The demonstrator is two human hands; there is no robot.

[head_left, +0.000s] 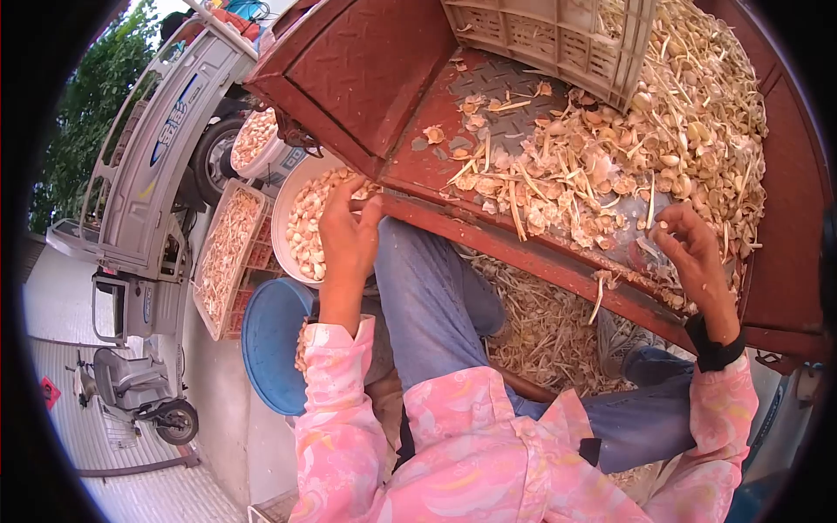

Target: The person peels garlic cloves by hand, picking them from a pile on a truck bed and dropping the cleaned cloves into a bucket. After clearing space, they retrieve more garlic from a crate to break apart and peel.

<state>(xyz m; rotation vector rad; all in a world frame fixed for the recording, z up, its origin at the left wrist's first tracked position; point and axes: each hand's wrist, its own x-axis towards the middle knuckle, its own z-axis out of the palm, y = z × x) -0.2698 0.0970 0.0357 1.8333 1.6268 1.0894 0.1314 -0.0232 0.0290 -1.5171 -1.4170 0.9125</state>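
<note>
My left hand (349, 228) is over the edge of a white bucket (281, 228) of peeled garlic cloves (305, 220), beside the red cargo bed. Its thumb and forefinger are apart, with nothing visible between them. My right hand (695, 253), with a black band at the wrist, hovers at the near side of a heap of garlic cloves, skins and dry stalks (628, 152). Its fingers are curled toward the thumb, and a small pale bit shows at the fingertips, too small to name surely.
A pale plastic crate (540, 44) stands tilted on the red cargo bed (349, 78). At left are a blue tub (266, 349), a crate of garlic scraps (231, 253) and another full bucket (255, 144). Husks (554, 336) litter the ground; a truck (161, 166) and scooter (131, 392) stand beyond.
</note>
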